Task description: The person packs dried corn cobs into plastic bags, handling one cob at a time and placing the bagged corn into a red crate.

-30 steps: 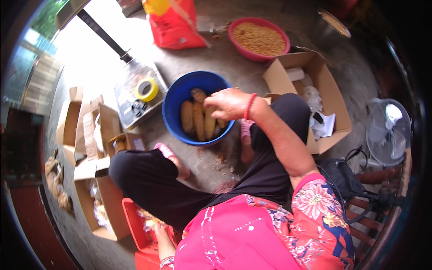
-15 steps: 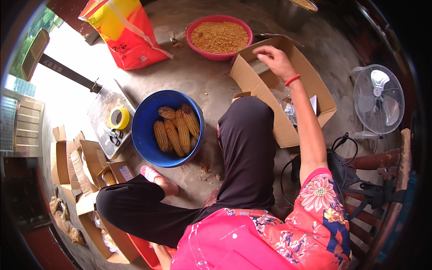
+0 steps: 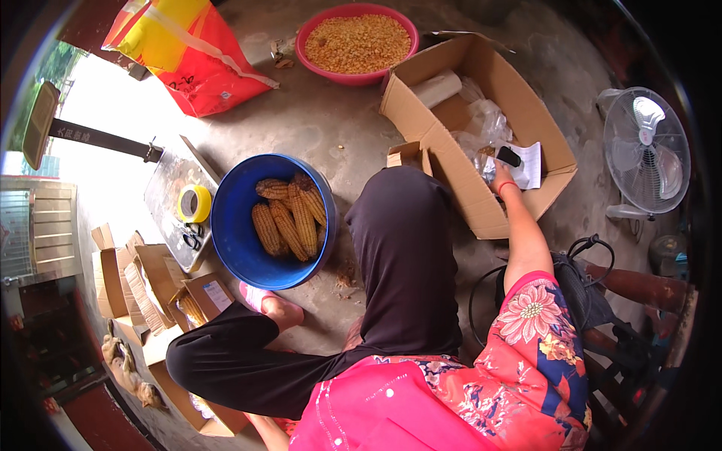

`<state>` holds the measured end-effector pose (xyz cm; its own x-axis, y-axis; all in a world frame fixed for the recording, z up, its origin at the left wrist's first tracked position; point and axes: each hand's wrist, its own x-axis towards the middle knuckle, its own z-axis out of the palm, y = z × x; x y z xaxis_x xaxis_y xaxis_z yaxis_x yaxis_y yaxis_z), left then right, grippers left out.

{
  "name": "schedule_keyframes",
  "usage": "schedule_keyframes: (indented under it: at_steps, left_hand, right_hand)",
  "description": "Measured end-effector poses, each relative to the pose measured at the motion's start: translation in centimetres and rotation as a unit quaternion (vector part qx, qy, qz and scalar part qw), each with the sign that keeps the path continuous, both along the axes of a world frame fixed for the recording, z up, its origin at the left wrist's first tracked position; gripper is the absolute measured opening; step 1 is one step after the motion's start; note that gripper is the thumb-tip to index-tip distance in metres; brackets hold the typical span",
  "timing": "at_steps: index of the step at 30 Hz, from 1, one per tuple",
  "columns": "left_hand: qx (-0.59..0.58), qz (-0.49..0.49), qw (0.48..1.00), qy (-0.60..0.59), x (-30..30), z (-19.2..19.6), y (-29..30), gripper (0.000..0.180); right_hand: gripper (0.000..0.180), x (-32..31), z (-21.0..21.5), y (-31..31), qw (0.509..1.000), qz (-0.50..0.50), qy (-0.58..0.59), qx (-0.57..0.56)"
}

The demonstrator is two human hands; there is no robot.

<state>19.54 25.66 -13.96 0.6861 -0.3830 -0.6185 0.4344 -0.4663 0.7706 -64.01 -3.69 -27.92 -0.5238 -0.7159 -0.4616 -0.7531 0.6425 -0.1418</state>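
The person sits on the concrete floor with the round blue plastic basin (image 3: 239,248) of dried yellow corn cobs (image 3: 289,218) just beside the left knee and the open brown cardboard box (image 3: 481,124) on the right, so both are within easy reach. The right hand (image 3: 502,171) is inside this box, fingers closed around a small black object (image 3: 509,156) above a white paper sheet (image 3: 530,167). The left hand is not visible.

corn cobs (image 3: 289,218) in basin (image 3: 233,240)
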Motion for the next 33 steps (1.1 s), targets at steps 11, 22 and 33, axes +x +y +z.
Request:
schedule_keyframes:
  at_steps: [11,22,33]
  left_hand:
    - [-0.102,-0.090,0.987,-0.083,0.0,5.5,-4.9,0.042]
    - [-0.191,-0.168,0.959,-0.125,-0.8,9.9,-7.4,0.041]
    - [-0.225,-0.070,0.947,-0.218,5.2,12.6,-10.4,0.034]
  right_hand:
    - [0.027,-1.3,-1.9,0.3,0.982,0.023,-0.054,0.181]
    - [0.067,1.2,4.1,0.8,0.990,-0.058,0.129,0.021]
    - [0.033,-4.9,1.6,0.0,0.997,-0.038,0.018,0.069]
